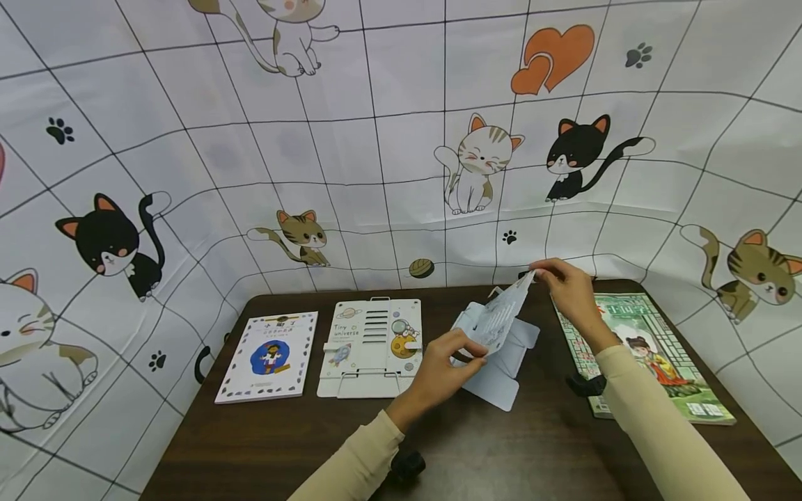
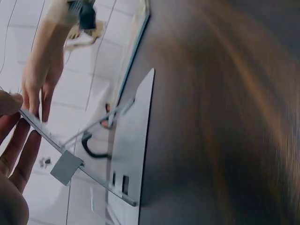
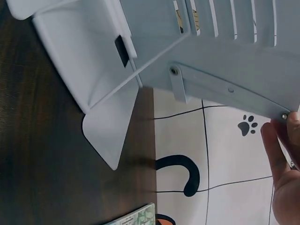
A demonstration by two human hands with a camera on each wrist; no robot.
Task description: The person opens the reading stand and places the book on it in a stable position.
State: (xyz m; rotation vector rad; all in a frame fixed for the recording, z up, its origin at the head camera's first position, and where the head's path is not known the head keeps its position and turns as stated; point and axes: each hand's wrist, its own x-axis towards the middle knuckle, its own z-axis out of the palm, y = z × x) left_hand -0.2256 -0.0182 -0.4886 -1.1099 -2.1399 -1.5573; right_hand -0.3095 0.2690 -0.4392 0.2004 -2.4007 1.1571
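A light-coloured folding book stand stands half unfolded on the table, its slotted panel tilted up above a flat base plate. My left hand pinches the panel's near left edge between thumb and fingers, also seen in the left wrist view. At the far upper corner, my right hand pinches the panel with thumb and fingertips. Seen from the right wrist, a riveted hinge arm runs along the panel's underside. The base rests on the wood.
A second stand, printed "Tiny universe", lies folded on the dark table left of the hands. Beyond it is a white booklet. A green illustrated book lies under the right forearm. A cat-print cloth hangs behind.
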